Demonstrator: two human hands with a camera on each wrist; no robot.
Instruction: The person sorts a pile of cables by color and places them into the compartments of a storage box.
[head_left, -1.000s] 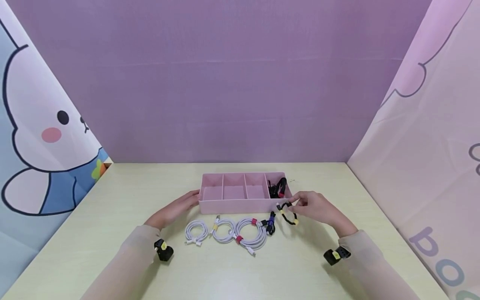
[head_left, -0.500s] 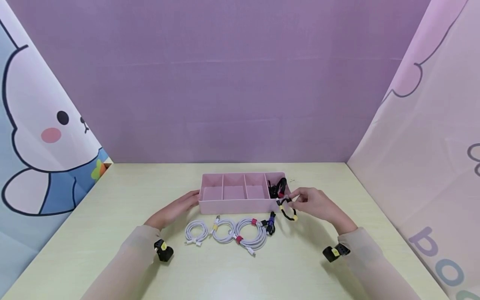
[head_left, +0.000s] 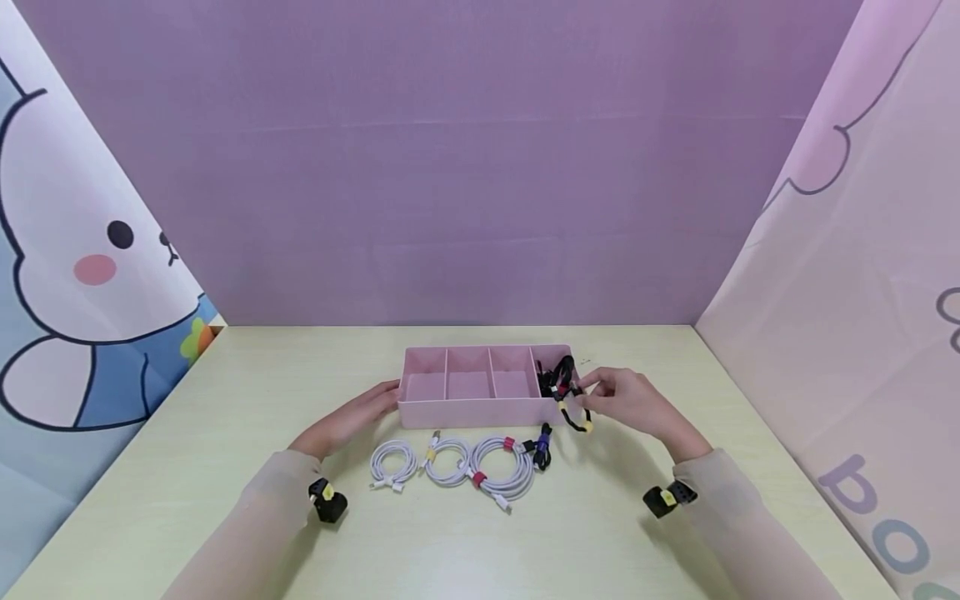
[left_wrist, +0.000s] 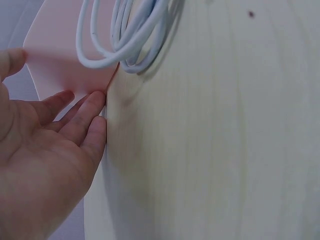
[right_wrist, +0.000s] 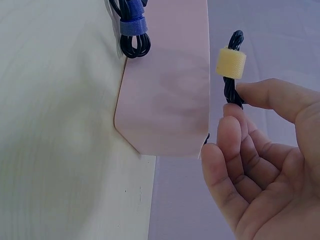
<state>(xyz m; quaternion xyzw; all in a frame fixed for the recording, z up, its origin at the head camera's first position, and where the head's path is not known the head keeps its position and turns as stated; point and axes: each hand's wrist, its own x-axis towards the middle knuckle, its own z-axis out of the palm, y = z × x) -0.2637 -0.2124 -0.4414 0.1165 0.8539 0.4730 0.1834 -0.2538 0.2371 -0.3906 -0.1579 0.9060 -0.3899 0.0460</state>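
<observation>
A pink four-compartment box (head_left: 472, 413) stands on the table. My left hand (head_left: 351, 418) rests its fingertips against the box's left end, fingers fairly straight, as the left wrist view shows. Over the rightmost compartment's front corner, my right hand (head_left: 630, 404) pinches a coiled black cable (right_wrist: 233, 90) between thumb and fingertips. Yellow ties (right_wrist: 231, 63) bind this coil, which hangs partly over the front wall. Inside the rightmost compartment lies a black cable (head_left: 561, 368) with a red tie. The other compartments hold nothing visible.
Along the box's front lie a white cable coil (head_left: 393, 443), a white coil with a yellow tie (head_left: 450, 483), a larger white coil with red ties (head_left: 525, 479), and a black cable with a blue-purple tie (head_left: 542, 448). A purple backdrop (head_left: 465, 208) rises behind the table.
My right hand has lifted the black cable with yellow ties from in front of the box up to the rightmost compartment's rim. The left hand stays put.
</observation>
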